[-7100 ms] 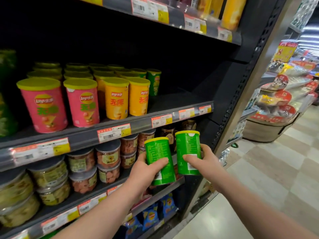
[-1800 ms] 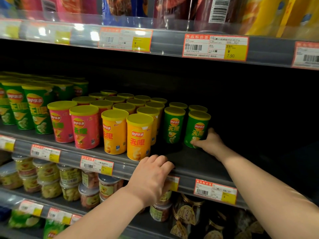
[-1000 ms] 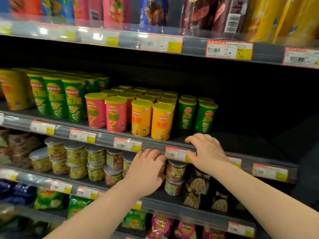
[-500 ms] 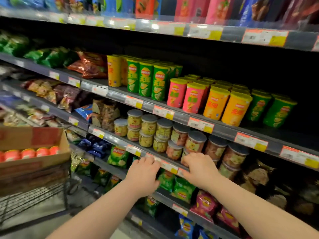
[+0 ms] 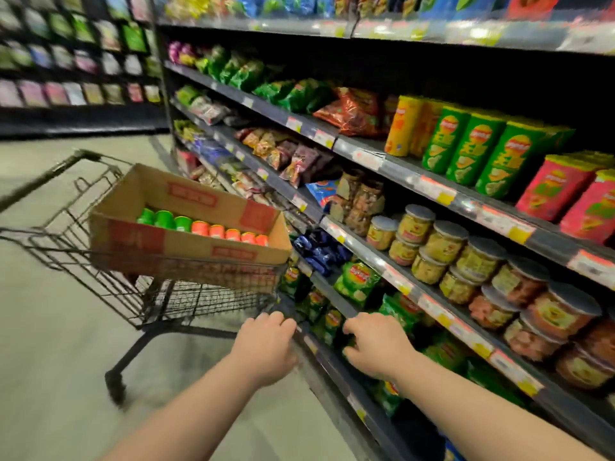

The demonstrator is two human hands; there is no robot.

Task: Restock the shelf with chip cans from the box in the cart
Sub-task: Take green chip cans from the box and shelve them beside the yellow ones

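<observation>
- Left hand [image 5: 266,347]: empty, fingers loosely curled round nothing. It hangs in front of the near bottom corner of the cart; too blurred to tell if it touches.
- Right hand [image 5: 376,347]: also empty, fingers loosely bent, thumb apart from them. It hovers just beside the left hand, in front of a low shelf of green snack bags [image 5: 357,282].
- 1 black wire shopping cart [image 5: 83,257] stands on the floor, left of the shelving. 1 wheel is in view.
- 1 brown cardboard box [image 5: 133,242] w/ red labels sits in the top of the cart basket, its top open.
- Inside the box, 1 row runs along the near wall: 3 green-lidded chip cans [image 5: 164,220] at the left, then 5 orange-lidded chip cans [image 5: 232,234]. That makes 8 lids in view, upright and side by side.
- The dark metal shelf [image 5: 396,168] w/ price tags is at upper right, well apart from the box.
- On it, L to R: 2 tall yellow cans [image 5: 399,124]; 3 tall green cans [image 5: 476,148] in front, w/ more behind; 2 short pink cans [image 5: 549,188] w/ yellow lids. The outer pink one is cut by the frame edge.
- One level down are clear grey-lidded jars [image 5: 446,239], stacked 2 high. There are over 10; the exact no. is unclear at the right edge.
- Red and green bags lie left of the yellow cans.
</observation>
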